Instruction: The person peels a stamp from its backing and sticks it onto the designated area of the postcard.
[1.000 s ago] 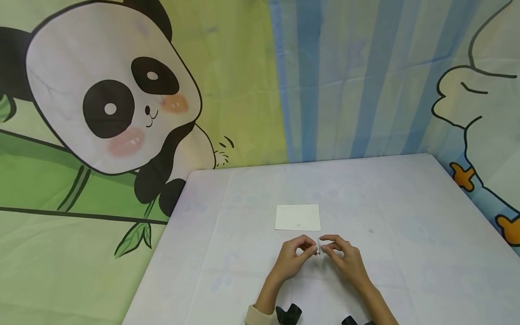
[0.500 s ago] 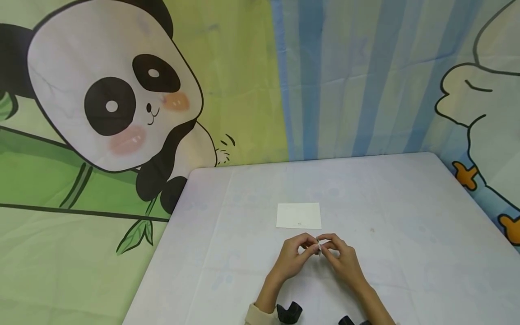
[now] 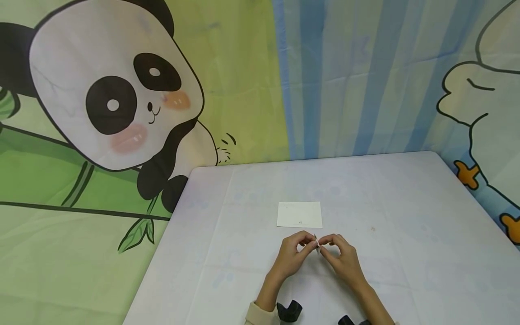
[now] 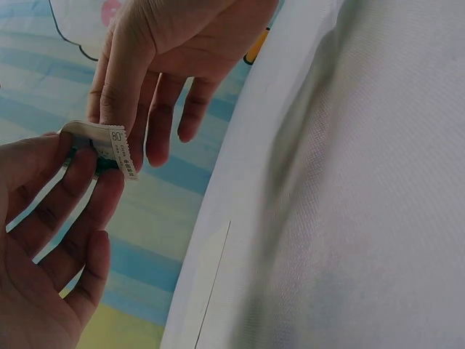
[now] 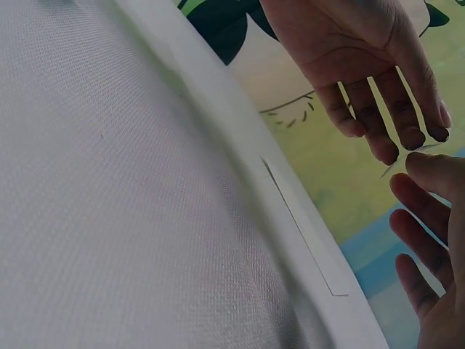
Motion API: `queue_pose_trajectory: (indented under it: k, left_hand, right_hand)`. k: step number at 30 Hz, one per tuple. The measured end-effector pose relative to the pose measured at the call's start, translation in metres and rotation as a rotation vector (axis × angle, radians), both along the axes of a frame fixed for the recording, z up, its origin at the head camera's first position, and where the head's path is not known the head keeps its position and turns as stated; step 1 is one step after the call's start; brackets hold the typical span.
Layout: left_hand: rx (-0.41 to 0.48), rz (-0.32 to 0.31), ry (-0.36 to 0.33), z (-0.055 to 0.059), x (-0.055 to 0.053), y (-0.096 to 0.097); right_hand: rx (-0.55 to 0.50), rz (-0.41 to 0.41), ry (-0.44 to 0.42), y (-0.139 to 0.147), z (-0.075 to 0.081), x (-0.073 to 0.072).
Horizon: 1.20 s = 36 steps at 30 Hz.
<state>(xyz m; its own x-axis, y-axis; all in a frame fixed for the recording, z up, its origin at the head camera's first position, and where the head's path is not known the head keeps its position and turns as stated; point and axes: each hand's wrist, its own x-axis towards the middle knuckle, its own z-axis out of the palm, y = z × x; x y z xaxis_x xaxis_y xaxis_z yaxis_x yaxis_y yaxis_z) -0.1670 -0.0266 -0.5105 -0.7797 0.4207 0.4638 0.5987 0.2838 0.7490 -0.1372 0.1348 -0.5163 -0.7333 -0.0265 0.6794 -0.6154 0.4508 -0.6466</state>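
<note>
My left hand (image 3: 290, 257) pinches a small postage stamp (image 4: 109, 150) between thumb and fingertips. The left wrist view shows its toothed edge, a printed 80 and a dark green patch; the stamp bows slightly. From the other side my right hand (image 3: 343, 259) holds it at its edge with thumb and forefinger, the other fingers loosely bent. Edge-on in the right wrist view, the stamp (image 5: 392, 166) is a thin pale line between both hands' fingertips. Both hands are raised over the table, just in front of a white rectangular card (image 3: 299, 214).
The card lies flat on a table (image 3: 227, 203) covered with pale cloth. Behind stands a printed fabric backdrop (image 3: 243, 81) with a panda and blue stripes. Black wrist devices (image 3: 289, 311) sit by both forearms at the bottom of the head view.
The stamp has turned between the fingertips, and its top now leans toward the left hand. My hands have come slightly closer together. The card has not moved on the table.
</note>
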Motion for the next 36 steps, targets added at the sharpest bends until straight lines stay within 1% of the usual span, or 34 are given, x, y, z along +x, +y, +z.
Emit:
queue_pose_trajectory:
  k: [3, 6, 11, 14, 21, 28, 36]
  left_hand:
    - [-0.003, 0.003, -0.002, 0.000, 0.000, 0.000]
    - [-0.007, 0.010, -0.007, -0.001, -0.001, -0.001]
    - [-0.027, 0.032, -0.014, -0.002, -0.001, -0.002]
    - [-0.040, 0.041, -0.014, -0.002, 0.000, -0.003]
    - [-0.054, 0.039, 0.004, -0.003, 0.000, -0.004]
    - [-0.071, 0.036, 0.016, -0.004, 0.000, -0.004]
    - [-0.074, 0.030, 0.016, -0.004, 0.000, -0.003]
  right_hand:
    - [-0.015, 0.025, -0.027, -0.002, 0.013, 0.006]
    - [-0.024, 0.040, -0.078, -0.002, 0.019, 0.009]
    - [-0.066, 0.052, -0.181, -0.002, 0.020, 0.011]
    - [-0.093, 0.063, -0.220, -0.002, 0.019, 0.011]
    - [-0.105, 0.081, -0.239, -0.001, 0.017, 0.011]
    - [-0.097, 0.072, -0.263, -0.001, 0.017, 0.011]
    - [-0.094, 0.069, -0.267, -0.001, 0.017, 0.011]
